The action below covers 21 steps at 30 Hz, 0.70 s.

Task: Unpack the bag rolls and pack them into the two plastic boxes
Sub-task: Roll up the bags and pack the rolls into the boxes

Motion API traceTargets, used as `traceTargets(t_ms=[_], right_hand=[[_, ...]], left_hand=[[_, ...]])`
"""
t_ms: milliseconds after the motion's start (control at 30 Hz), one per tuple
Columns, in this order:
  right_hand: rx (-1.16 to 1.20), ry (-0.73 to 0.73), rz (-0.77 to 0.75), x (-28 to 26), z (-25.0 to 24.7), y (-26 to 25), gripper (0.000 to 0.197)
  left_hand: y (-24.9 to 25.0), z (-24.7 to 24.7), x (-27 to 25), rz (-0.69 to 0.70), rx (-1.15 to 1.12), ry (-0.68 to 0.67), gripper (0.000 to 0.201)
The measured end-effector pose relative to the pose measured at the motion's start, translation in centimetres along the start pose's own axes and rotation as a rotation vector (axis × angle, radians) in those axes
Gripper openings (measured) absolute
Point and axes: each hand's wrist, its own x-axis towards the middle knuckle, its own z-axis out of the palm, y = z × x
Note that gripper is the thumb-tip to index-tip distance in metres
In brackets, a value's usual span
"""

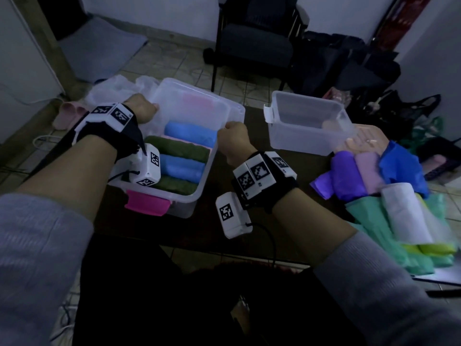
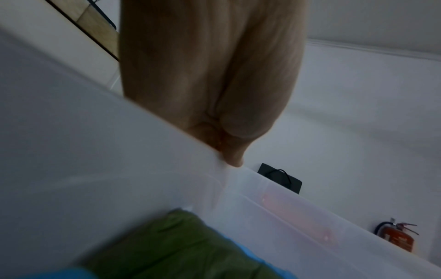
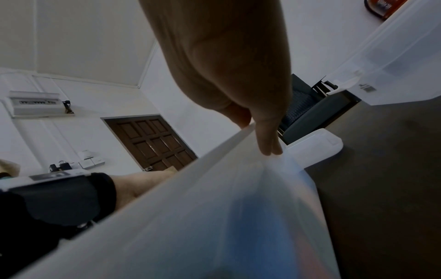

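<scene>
A clear plastic box (image 1: 224, 108) with a pink latch (image 1: 147, 203) stands on the dark table and holds several blue (image 1: 190, 134) and green bag rolls (image 1: 179, 148). My left hand (image 1: 143, 109) grips its left rim, thumb inside the wall (image 2: 235, 156). My right hand (image 1: 233, 139) grips the right rim (image 3: 269, 147), fingers down the outer wall. A second, smaller clear box (image 1: 309, 126) stands to the right with no rolls in it. Loose rolls lie at the right: purple (image 1: 345, 176), pink (image 1: 368, 168), blue (image 1: 401, 168), white (image 1: 405, 213), green (image 1: 374, 221).
Crumpled clear packaging (image 1: 112, 89) lies behind the left box. A dark chair (image 1: 257, 38) and dark bags (image 1: 349, 66) stand beyond the table. A pink lid (image 1: 366, 138) lies behind the loose rolls. Tiled floor surrounds the table (image 1: 249, 221).
</scene>
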Motion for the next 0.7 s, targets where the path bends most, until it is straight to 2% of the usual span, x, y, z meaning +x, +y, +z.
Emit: traceTargets(t_ms=[67, 133, 267, 400, 567, 633, 700], right_hand=[[0.003, -0.006, 0.005, 0.3, 0.0, 0.2, 0.031], [-0.009, -0.004, 0.026, 0.5, 0.1, 0.2, 0.019], [0.001, -0.01, 0.027, 0.9, 0.3, 0.4, 0.033], [0.087, -0.033, -0.01, 1.4, 0.3, 1.0, 0.031], [0.055, -0.061, -0.048, 1.0, -0.4, 1.4, 0.014], [0.05, -0.062, -0.068, 0.8, -1.0, 1.8, 0.034], [0.033, -0.046, -0.074, 0.5, -2.1, 2.3, 0.044]], left_hand=[[0.1, 0.1, 0.0, 0.006, 0.027, -0.01, 0.055], [-0.1, 0.1, 0.1, 0.005, 0.031, -0.022, 0.055], [0.1, 0.1, -0.1, -0.007, 0.035, -0.014, 0.056], [0.2, 0.5, 0.3, -0.027, 0.036, -0.015, 0.054], [0.5, 0.5, 0.1, -0.015, 0.08, 0.009, 0.056], [1.3, 0.1, -0.4, 0.014, 0.133, 0.02, 0.057], [2.8, -0.5, -1.4, 0.074, 0.145, 0.031, 0.056]])
